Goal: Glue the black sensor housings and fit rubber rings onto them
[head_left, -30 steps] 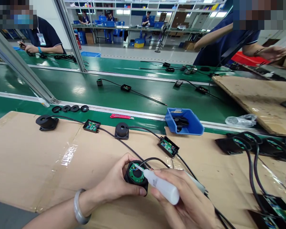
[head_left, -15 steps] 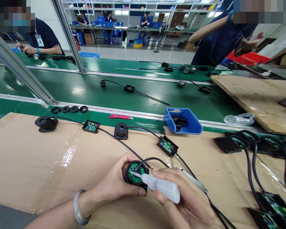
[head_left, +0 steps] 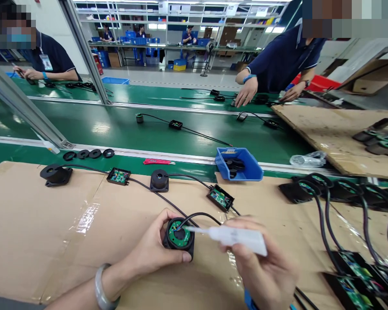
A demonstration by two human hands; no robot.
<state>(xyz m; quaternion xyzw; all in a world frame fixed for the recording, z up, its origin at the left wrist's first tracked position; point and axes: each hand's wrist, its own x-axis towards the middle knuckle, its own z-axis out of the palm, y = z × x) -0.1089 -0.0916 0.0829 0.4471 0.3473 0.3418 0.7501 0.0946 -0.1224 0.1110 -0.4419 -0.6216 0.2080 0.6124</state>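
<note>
Hands low and centre over brown cardboard sheet (head_left: 35,224). Grips, with left hand (head_left: 155,252), black round housing with green circular circuit board (head_left: 178,237): fingers curled round far side, thumb pressed on near wall, closed firmly on it. Shows grey bangle (head_left: 100,286) on that wrist. Clasps, with right hand (head_left: 261,267), white plastic squeeze bottle with thin nozzle (head_left: 236,236): fingers wrapped shut round bottle body.

Key relation: bottle's long axis near level, running right to left, tip at upper right edge of green board; touching or just above, cannot tell. Housing directly left of right hand, inside left palm, so left hand nearer; right hand well off it, meeting it only through nozzle. Stands upright on cardboard, board face up.

Black cable (head_left: 200,214) out of housing top, arching right under nozzle. Just beyond: black round module (head_left: 159,180) and small black open box with green board (head_left: 220,197), cabled together. Further back: blue plastic bin (head_left: 245,175), red utility knife (head_left: 158,162), four black rings (head_left: 87,153) along edge of green conveyor belt (head_left: 116,125). Far right: heap of black boxes with looped cables (head_left: 349,262). Across belt: co-worker's hand (head_left: 245,91) down on parts.
</note>
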